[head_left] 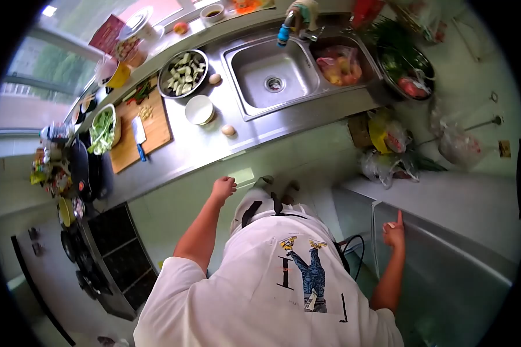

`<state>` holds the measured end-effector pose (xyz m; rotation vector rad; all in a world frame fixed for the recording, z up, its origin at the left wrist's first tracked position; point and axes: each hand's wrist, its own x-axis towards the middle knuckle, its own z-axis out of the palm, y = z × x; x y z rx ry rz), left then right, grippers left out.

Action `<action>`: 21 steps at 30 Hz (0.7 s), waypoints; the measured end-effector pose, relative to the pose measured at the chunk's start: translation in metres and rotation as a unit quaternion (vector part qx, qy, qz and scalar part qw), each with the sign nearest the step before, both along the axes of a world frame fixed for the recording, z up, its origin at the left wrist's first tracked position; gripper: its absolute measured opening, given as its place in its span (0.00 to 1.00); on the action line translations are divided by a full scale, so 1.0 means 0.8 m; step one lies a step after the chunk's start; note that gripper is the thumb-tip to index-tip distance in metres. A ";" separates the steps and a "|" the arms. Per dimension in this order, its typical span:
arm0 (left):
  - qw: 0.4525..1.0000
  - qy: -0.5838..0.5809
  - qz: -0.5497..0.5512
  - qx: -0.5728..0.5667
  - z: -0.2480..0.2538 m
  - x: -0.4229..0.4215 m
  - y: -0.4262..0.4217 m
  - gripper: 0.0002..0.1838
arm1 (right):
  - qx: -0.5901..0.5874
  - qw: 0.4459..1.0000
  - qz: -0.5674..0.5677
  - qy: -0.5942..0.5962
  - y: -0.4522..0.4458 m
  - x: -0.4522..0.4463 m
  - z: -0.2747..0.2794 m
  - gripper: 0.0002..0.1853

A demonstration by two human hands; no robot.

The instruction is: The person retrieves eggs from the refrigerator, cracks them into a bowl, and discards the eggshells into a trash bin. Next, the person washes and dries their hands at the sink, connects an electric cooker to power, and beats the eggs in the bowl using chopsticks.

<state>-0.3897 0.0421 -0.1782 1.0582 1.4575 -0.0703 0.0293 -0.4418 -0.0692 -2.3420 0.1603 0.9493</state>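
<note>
My left hand (224,189) hangs in front of the counter edge with its fingers curled, and whether anything is inside cannot be made out. On the right, my right hand (394,232) has its index finger stretched out and the other fingers folded, beside a grey appliance top (446,231). Two eggs, one (228,130) near the counter's front edge and one (215,79) farther back, lie by a white bowl (199,110). A metal bowl of cut eggplant (183,73) stands behind. A cleaver (138,130) rests on the wooden cutting board (156,130).
A steel sink (272,63) with a blue-tipped faucet (283,36) is at the back. Its right basin holds a bag of produce (338,65). A basket of greens (103,130) stands left, a stove (87,260) lower left. Plastic bags (388,162) lie right of the counter.
</note>
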 end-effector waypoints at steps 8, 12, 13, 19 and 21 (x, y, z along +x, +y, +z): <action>0.997 -0.030 0.061 0.027 0.006 -0.006 0.020 0.16 | 0.136 0.978 -0.042 0.155 0.067 0.022 0.030 0.24; 0.985 -0.090 0.141 0.048 0.005 0.004 0.081 0.17 | 0.233 0.956 -0.003 0.177 0.227 -0.001 0.025 0.22; 0.978 -0.111 0.165 0.060 0.002 0.004 0.101 0.18 | 0.238 0.953 0.038 0.183 0.282 -0.016 0.025 0.22; 0.963 -0.074 0.236 0.108 0.027 0.024 0.228 0.25 | 0.211 0.926 0.268 0.163 0.596 -0.148 0.004 0.20; 0.967 -0.053 0.222 0.114 0.026 0.026 0.258 0.27 | 0.244 0.892 0.380 0.012 0.677 -0.199 -0.008 0.20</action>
